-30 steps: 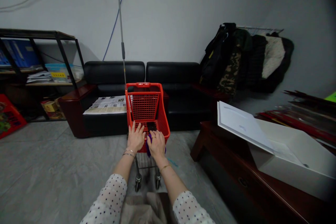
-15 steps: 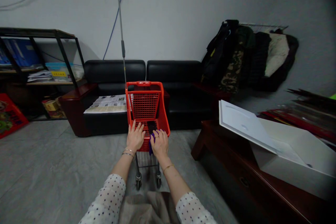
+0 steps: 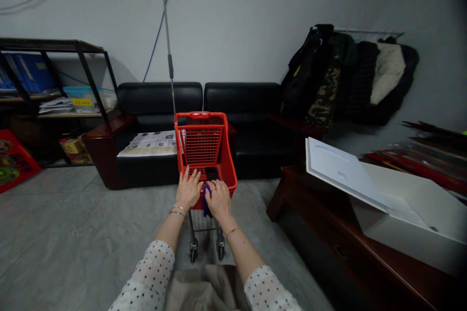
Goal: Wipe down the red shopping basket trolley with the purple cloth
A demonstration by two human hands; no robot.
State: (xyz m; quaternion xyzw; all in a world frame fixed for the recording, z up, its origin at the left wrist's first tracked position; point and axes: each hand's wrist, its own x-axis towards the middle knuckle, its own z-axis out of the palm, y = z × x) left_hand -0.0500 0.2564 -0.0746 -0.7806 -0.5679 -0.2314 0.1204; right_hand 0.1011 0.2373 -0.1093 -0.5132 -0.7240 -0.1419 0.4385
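Note:
A small red shopping cart [image 3: 228, 167] on metal legs with casters stands in front of me, its handle at the far side. My left hand [image 3: 188, 189] lies on the cart's near rim with its fingers stretched forward. Beside it, my right hand [image 3: 219, 199] presses a purple cloth [image 3: 206, 202] against the same rim, fingers bent over it. Part of the cloth hangs down between the hands. Inside the basket sits something dark [image 3: 211, 173], which I cannot make out.
Behind the cart is a black sofa [image 3: 255, 150] with newspaper [image 3: 149, 145] on its left seat. A thin metal pole [image 3: 167, 34] rises behind the cart. To the right, a white box [image 3: 404, 233] rests on a dark wooden table [image 3: 321, 223]. A shelf [image 3: 82, 58] stands left; coats [image 3: 350, 77] hang right.
My right hand has slid a little to the left along the rim with the purple cloth. My left hand stays in nearly the same place.

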